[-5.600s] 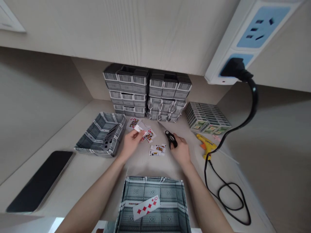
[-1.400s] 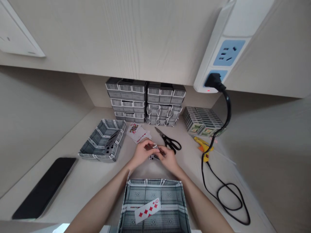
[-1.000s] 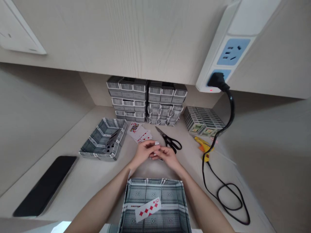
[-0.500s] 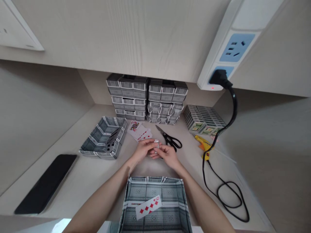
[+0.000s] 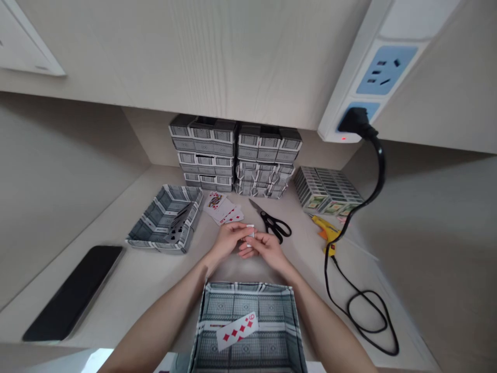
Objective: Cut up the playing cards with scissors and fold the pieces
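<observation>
Between the fingertips of my left hand (image 5: 230, 238) and my right hand (image 5: 268, 248) is a small folded playing card (image 5: 250, 234), white at its edges with a grey pattern. Both hands pinch it just above the tabletop. Close to my right hand lie black-handled scissors (image 5: 273, 223), blades pointing away. Beyond my left hand, several loose playing cards (image 5: 224, 209) lie face up in a spread. Nearest my body, between my forearms, is an open box made of grey-backed playing cards (image 5: 264, 298). A cut diamond card strip (image 5: 237, 331) rests inside it.
At left are another card box (image 5: 149, 220) holding some cards and a black phone (image 5: 73, 295). Stacked card boxes (image 5: 205, 150) stand at the back, beside packed card decks (image 5: 328, 189). A yellow glue gun (image 5: 326, 230) and its black cord (image 5: 382, 321) lie right, under a power strip (image 5: 349, 116).
The folded card shows slightly more of its patterned face between my fingers. My hands stay in nearly the same place, and the view has shifted a little.
</observation>
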`<act>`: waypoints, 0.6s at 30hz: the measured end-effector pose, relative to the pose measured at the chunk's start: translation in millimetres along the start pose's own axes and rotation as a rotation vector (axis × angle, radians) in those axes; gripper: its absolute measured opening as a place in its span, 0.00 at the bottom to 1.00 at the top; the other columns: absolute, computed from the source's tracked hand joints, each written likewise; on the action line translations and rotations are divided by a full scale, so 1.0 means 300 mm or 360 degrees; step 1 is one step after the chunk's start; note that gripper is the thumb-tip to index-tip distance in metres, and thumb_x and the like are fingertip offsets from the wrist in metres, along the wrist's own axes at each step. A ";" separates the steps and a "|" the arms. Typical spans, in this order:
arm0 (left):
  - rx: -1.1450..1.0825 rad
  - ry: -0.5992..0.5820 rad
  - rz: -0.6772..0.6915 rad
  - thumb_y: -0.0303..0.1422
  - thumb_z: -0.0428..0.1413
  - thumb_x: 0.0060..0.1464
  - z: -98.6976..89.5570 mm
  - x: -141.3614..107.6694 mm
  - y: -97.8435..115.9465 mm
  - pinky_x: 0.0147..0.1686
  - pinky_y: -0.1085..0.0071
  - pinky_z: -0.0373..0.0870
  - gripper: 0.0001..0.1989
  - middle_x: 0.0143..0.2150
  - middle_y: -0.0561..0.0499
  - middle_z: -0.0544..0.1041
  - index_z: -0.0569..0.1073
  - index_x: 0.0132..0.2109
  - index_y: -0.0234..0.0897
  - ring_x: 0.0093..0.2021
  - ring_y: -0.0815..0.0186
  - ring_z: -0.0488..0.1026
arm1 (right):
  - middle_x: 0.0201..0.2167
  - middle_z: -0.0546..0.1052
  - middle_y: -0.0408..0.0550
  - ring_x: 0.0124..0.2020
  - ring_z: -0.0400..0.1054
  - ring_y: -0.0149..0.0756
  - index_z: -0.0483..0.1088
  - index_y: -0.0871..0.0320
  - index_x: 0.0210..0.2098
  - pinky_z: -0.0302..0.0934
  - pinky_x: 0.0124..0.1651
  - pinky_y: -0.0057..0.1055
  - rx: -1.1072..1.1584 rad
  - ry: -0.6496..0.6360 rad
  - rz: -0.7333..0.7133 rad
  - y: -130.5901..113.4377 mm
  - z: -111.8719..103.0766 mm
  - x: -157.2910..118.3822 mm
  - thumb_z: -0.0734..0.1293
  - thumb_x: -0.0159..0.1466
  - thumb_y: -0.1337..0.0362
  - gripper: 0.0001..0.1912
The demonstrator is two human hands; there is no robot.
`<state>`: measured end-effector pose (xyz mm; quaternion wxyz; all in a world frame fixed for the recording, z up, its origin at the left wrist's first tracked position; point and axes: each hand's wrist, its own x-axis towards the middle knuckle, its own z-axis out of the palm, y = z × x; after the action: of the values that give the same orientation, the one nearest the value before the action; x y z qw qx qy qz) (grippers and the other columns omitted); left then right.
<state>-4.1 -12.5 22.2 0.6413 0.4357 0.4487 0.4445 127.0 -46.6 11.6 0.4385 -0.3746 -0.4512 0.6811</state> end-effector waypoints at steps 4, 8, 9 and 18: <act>0.0001 0.0045 -0.0001 0.34 0.64 0.32 0.002 0.001 -0.002 0.26 0.76 0.63 0.11 0.24 0.51 0.76 0.76 0.26 0.33 0.24 0.71 0.69 | 0.25 0.77 0.49 0.25 0.73 0.36 0.70 0.63 0.30 0.68 0.33 0.36 0.0008 -0.0010 0.0017 0.008 -0.001 0.001 0.67 0.52 0.52 0.18; -0.0014 0.0046 -0.0008 0.35 0.64 0.32 0.005 0.003 -0.007 0.24 0.76 0.62 0.12 0.23 0.51 0.75 0.75 0.26 0.32 0.22 0.71 0.68 | 0.24 0.77 0.48 0.24 0.73 0.35 0.70 0.63 0.29 0.68 0.32 0.33 0.0043 -0.0004 0.0014 0.010 0.003 0.002 0.68 0.52 0.53 0.17; -0.0023 0.0040 -0.0005 0.36 0.64 0.32 0.005 0.003 -0.007 0.23 0.77 0.61 0.12 0.22 0.51 0.75 0.75 0.26 0.31 0.22 0.72 0.68 | 0.24 0.76 0.48 0.23 0.72 0.34 0.70 0.63 0.29 0.68 0.31 0.32 0.0057 -0.0001 0.0015 0.008 0.003 0.001 0.68 0.52 0.53 0.17; -0.0250 -0.0451 -0.0152 0.37 0.60 0.42 -0.009 -0.014 0.005 0.21 0.74 0.64 0.21 0.41 0.42 0.77 0.72 0.45 0.33 0.19 0.73 0.68 | 0.21 0.74 0.44 0.21 0.70 0.30 0.71 0.63 0.31 0.67 0.26 0.28 0.0188 -0.0099 0.0059 -0.016 -0.014 -0.010 0.69 0.52 0.57 0.14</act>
<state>-7.7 -15.7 23.7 0.7507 0.4207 0.3379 0.3812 133.0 -47.3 15.1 0.4328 -0.3349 -0.4166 0.7259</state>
